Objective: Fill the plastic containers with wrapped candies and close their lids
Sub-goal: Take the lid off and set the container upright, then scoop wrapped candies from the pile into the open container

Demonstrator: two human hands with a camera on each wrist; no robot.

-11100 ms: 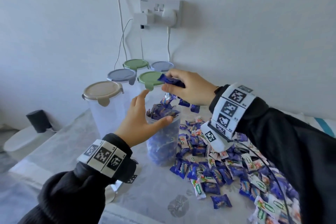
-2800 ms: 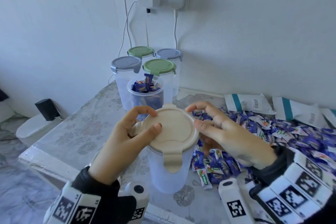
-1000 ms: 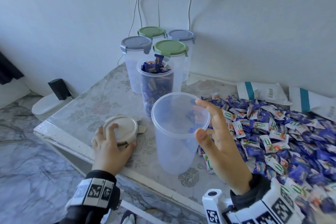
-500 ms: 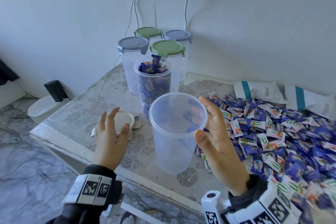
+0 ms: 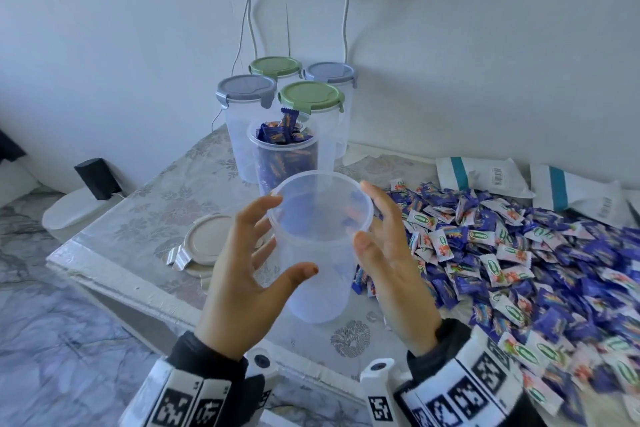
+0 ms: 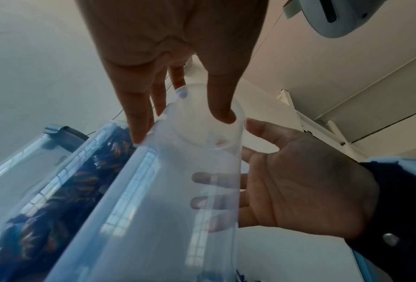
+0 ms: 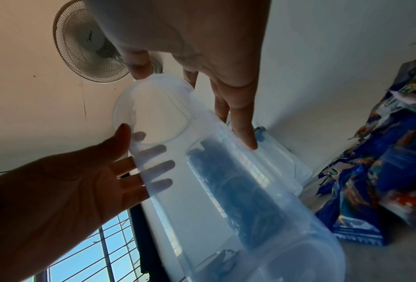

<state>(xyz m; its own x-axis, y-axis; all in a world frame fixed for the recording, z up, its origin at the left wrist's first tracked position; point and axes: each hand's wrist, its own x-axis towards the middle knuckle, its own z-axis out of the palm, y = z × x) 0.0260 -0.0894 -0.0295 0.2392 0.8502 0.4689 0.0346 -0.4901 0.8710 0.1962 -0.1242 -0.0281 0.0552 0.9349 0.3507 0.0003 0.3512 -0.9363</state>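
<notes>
An empty clear container [image 5: 320, 274] stands lidless near the table's front edge. My left hand [image 5: 289, 234] has come round its left side, thumb in front and spread fingers at the wall and rim. My right hand [image 5: 363, 213] lies against its right side with straight fingers. In the left wrist view my fingertips [image 6: 139, 133] touch the container [image 6: 178, 200] near its rim. Its beige lid [image 5: 207, 241] lies flat on the table to the left. Behind stands a lidless container full of candies [image 5: 285, 156]. A heap of wrapped candies [image 5: 512, 253] covers the right.
Four lidded containers [image 5: 310, 97] stand at the back by the wall, under hanging cables. Two white packets [image 5: 481, 177] lie behind the candy heap. The table edge [image 5: 131, 291] runs diagonally at the left, with marble floor below it.
My left hand has left the beige lid on the table and moved right to the empty container. My right hand has stayed at the container's right side.
</notes>
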